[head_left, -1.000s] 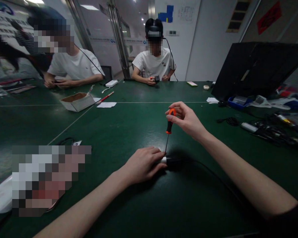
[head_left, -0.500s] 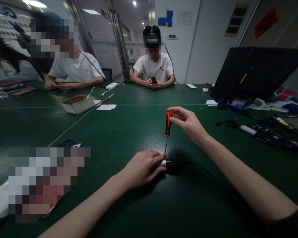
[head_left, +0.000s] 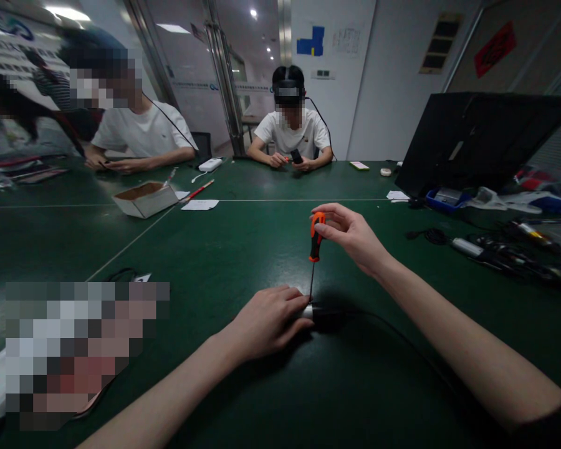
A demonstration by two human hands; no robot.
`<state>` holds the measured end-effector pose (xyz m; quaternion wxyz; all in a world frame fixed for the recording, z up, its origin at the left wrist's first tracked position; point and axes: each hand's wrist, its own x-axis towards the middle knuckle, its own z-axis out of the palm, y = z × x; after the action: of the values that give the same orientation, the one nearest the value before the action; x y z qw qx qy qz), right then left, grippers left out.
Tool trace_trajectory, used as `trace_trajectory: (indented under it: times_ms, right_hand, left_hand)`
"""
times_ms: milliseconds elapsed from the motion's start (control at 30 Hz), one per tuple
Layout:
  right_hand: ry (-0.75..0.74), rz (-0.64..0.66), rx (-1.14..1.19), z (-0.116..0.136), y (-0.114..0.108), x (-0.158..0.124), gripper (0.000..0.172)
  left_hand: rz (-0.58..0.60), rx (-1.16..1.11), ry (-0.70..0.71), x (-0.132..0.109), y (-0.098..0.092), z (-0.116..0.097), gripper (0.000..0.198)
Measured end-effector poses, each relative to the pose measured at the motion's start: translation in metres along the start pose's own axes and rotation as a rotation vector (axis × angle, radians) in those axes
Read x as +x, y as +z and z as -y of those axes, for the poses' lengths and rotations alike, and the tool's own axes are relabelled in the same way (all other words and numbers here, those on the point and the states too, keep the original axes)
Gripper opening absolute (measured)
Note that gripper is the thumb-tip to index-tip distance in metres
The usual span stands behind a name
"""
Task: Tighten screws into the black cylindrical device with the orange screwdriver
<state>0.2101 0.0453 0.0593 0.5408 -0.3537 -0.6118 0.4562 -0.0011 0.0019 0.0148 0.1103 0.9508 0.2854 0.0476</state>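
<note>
**A Small Screwdriver Is Held Straight Up Over a Little Dark Part**

While the left hand (head_left: 266, 321) lies flat on the green table (head_left: 224, 249), a small dark part (head_left: 320, 312) with a shiny end is pressed down under its fingers. The fingers are curled over the near end of the part, so that end is hidden. The part is seen in the middle of the table, close in front of the person, and a thin black wire (head_left: 402, 340) is seen running from it to the right.

An orange and black screwdriver (head_left: 315, 240) is held upright by the right hand (head_left: 353, 237). Its handle is pinched near the top between the thumb and the fingertips. Its thin metal tip is pointed down at the shiny end of the part, just beside the left fingers; whether it touches cannot be told.

Farther back, an open cardboard box (head_left: 144, 198) and a white paper (head_left: 200, 204) are seen on the table. A black screen (head_left: 477, 140) is set up on the right, with a tangle of cables (head_left: 505, 249) near it. Two other people in white shirts are seated at the far side, and small things are held in their hands.
</note>
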Motion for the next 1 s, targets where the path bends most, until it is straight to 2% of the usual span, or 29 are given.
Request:
trace_trajectory:
  times_ms: [300, 400, 500, 600, 700, 867, 1000]
  right_hand:
    - [-0.018, 0.021, -0.045, -0.0015, 0.0012, 0.0012, 0.030]
    - [-0.067, -0.001, -0.120, -0.0012, -0.0005, 0.0006, 0.029]
    - [-0.075, 0.031, -0.176, -0.0007, -0.0022, 0.0004, 0.029]
    - [-0.068, 0.053, -0.154, -0.0006, -0.0015, 0.0009, 0.029]
    - [-0.071, 0.022, -0.101, -0.0008, 0.0009, 0.0015, 0.026]
    - [-0.028, -0.042, -0.039, 0.0005, 0.0031, 0.0004, 0.034]
    - [-0.045, -0.005, -0.076, 0.0023, 0.0023, -0.0004, 0.027]
  left_hand:
    - [-0.026, 0.005, 0.017, 0.0002, -0.0007, -0.0014, 0.023]
    - [-0.029, 0.012, 0.024, 0.0005, -0.0009, -0.0014, 0.024]
    - [-0.026, -0.006, 0.025, 0.0006, -0.0015, -0.0014, 0.025]
    - [-0.023, -0.012, 0.024, 0.0005, -0.0019, -0.0009, 0.024]
    - [-0.014, -0.010, 0.021, 0.0006, -0.0013, 0.0003, 0.024]
    - [-0.007, -0.011, 0.023, 0.0013, 0.0003, 0.0019, 0.027]
    - [-0.005, -0.010, 0.027, 0.0013, 0.0003, 0.0024, 0.025]
